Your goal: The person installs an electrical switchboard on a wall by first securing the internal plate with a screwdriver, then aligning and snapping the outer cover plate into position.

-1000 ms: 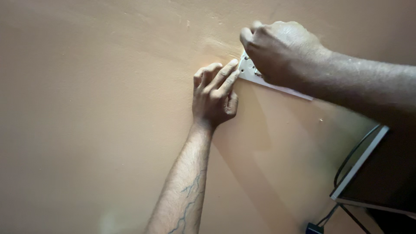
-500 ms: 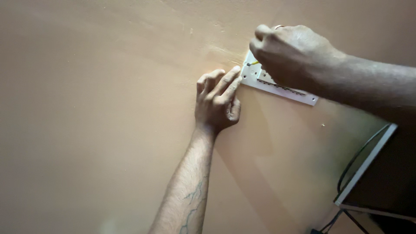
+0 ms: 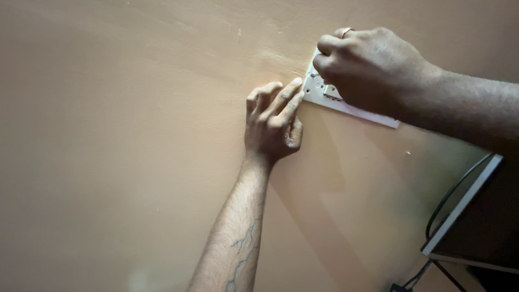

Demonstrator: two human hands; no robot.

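A white switch plate [image 3: 357,110] lies tilted against a peach-coloured wall [image 3: 119,135]. My left hand [image 3: 272,125] rests flat on the wall, with its index and middle fingertips pressing on the plate's left end. My right hand [image 3: 372,69] is closed in a fist over the plate's upper left part and covers most of it. A ring shows on one of its fingers. Whatever the fist may hold is hidden. Small sockets or holes show on the plate between the two hands.
A dark panel with a white edge [image 3: 465,208] leans at the lower right. A black cable [image 3: 448,200] curves along it down to a plug [image 3: 399,286] at the bottom edge.
My right hand has shifted a little to the right along the plate, and more of the plate's left end shows. My left hand has kept its fingertips at that end.
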